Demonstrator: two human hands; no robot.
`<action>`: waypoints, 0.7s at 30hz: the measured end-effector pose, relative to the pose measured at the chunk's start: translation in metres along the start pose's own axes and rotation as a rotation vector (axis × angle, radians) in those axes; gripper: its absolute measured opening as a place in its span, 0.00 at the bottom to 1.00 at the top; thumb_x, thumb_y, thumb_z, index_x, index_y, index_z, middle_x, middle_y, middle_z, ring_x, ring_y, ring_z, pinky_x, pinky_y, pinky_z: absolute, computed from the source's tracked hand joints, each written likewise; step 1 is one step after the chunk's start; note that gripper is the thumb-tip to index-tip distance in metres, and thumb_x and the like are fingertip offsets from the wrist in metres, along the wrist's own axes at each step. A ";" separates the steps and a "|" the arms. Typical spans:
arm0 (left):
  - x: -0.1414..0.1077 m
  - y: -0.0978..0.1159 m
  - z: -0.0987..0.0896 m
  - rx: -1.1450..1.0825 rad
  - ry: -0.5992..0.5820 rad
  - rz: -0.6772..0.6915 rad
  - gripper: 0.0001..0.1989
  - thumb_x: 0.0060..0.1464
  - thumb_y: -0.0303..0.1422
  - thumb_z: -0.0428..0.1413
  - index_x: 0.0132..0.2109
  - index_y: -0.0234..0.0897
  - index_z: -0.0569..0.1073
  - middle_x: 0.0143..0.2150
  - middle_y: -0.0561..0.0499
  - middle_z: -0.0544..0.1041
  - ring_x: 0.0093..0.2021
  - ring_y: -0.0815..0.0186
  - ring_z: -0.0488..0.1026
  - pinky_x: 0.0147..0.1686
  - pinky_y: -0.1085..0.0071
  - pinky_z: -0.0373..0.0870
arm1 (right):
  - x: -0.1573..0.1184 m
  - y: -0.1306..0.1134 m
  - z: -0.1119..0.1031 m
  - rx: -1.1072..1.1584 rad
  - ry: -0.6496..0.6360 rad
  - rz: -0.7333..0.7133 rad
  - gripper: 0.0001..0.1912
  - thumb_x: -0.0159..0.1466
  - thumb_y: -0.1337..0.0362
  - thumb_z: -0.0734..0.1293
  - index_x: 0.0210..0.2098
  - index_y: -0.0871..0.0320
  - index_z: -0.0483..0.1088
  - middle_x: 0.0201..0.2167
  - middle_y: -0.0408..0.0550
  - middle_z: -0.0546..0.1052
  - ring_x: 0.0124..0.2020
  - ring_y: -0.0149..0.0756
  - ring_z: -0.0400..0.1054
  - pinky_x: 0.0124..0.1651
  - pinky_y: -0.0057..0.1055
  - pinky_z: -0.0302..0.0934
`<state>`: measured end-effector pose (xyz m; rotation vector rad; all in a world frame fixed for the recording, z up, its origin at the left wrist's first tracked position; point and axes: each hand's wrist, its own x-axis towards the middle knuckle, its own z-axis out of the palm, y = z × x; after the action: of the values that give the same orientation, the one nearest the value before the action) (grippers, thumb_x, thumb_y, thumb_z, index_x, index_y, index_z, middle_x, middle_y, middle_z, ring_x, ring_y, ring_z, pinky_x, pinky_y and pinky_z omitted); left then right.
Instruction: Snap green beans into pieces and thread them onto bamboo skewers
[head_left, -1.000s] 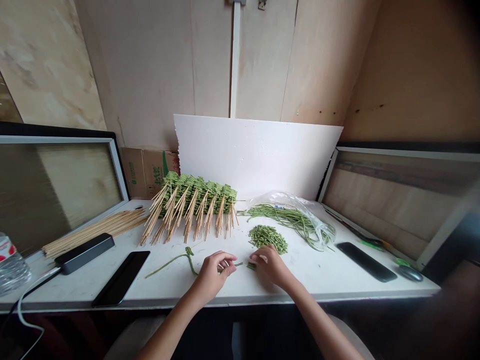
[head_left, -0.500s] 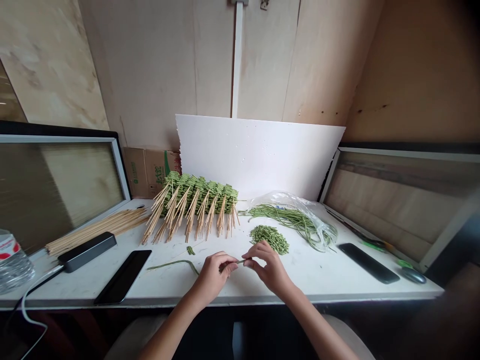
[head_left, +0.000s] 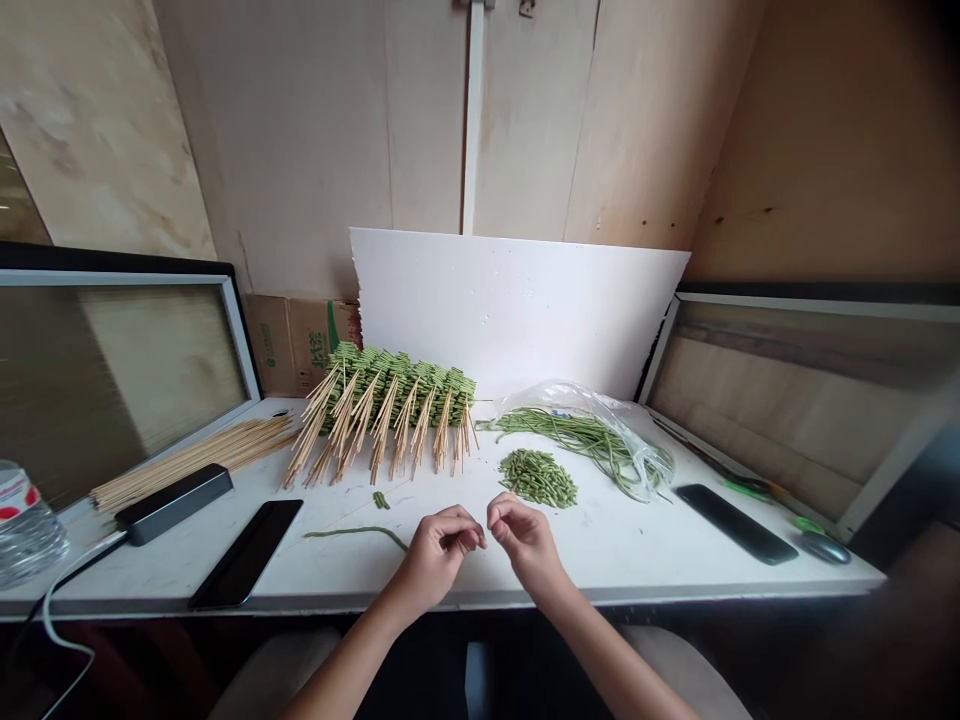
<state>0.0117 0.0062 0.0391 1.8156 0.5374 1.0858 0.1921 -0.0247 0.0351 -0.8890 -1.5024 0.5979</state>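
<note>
My left hand (head_left: 441, 552) is closed around a long green bean (head_left: 358, 530), whose tail trails out to the left across the white table. Close beside it, my right hand (head_left: 523, 535) is raised with thumb and fingers pinched together; whatever lies between them is hidden. A small gap separates the two hands' fingertips. Just beyond the right hand lies a heap of short cut bean pieces (head_left: 538, 478). A few loose cut pieces (head_left: 381, 500) rest ahead of the left hand. Farther back, bean pieces threaded on wooden skewers (head_left: 405, 390) are stacked in rows, bare stick ends facing me.
Whole long beans (head_left: 559, 430) lie partly in a clear plastic bag (head_left: 649, 462). Bare skewers (head_left: 202, 453), a black box (head_left: 176, 502), a phone (head_left: 247, 555) and a bottle (head_left: 28, 525) are left. Another dark phone (head_left: 735, 523) lies right. A white board (head_left: 517, 310) stands behind.
The hands have drawn slightly apart, and the bean stretch that showed between the fingertips is no longer visible. The bean's tail has shifted a little right with the left hand.
</note>
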 end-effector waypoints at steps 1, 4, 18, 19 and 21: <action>0.000 -0.002 -0.001 0.007 0.010 -0.008 0.19 0.67 0.42 0.55 0.33 0.33 0.79 0.33 0.47 0.75 0.33 0.65 0.70 0.35 0.70 0.65 | 0.002 0.004 -0.003 0.012 0.003 0.031 0.16 0.66 0.48 0.70 0.31 0.54 0.77 0.30 0.47 0.76 0.33 0.40 0.68 0.37 0.36 0.62; 0.001 -0.009 -0.004 0.068 0.053 -0.039 0.20 0.70 0.43 0.51 0.38 0.34 0.81 0.35 0.47 0.75 0.32 0.66 0.68 0.33 0.70 0.64 | 0.008 0.019 -0.021 -0.180 0.039 0.110 0.14 0.64 0.50 0.73 0.33 0.53 0.81 0.33 0.50 0.80 0.38 0.44 0.71 0.39 0.37 0.63; 0.004 -0.029 -0.004 0.137 0.097 -0.054 0.15 0.67 0.40 0.54 0.50 0.36 0.80 0.46 0.43 0.74 0.42 0.62 0.75 0.39 0.68 0.73 | 0.003 0.053 -0.044 -0.681 -0.005 0.211 0.19 0.70 0.50 0.64 0.35 0.55 0.81 0.36 0.54 0.83 0.45 0.52 0.71 0.49 0.43 0.63; 0.003 -0.029 -0.003 0.119 0.098 -0.065 0.14 0.67 0.39 0.55 0.50 0.36 0.79 0.45 0.44 0.74 0.42 0.62 0.75 0.39 0.68 0.74 | 0.004 0.051 -0.045 -0.674 0.004 0.210 0.22 0.71 0.49 0.62 0.35 0.55 0.81 0.36 0.54 0.83 0.45 0.52 0.71 0.49 0.44 0.62; 0.003 -0.028 -0.003 0.079 0.102 -0.094 0.14 0.65 0.39 0.56 0.50 0.35 0.78 0.43 0.45 0.75 0.40 0.63 0.75 0.39 0.68 0.75 | 0.007 0.045 -0.046 -0.636 0.012 0.199 0.25 0.72 0.46 0.59 0.35 0.55 0.81 0.36 0.54 0.83 0.45 0.52 0.71 0.49 0.44 0.62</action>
<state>0.0132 0.0231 0.0169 1.7909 0.7280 1.1105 0.2462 0.0011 0.0099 -1.5384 -1.6298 0.2452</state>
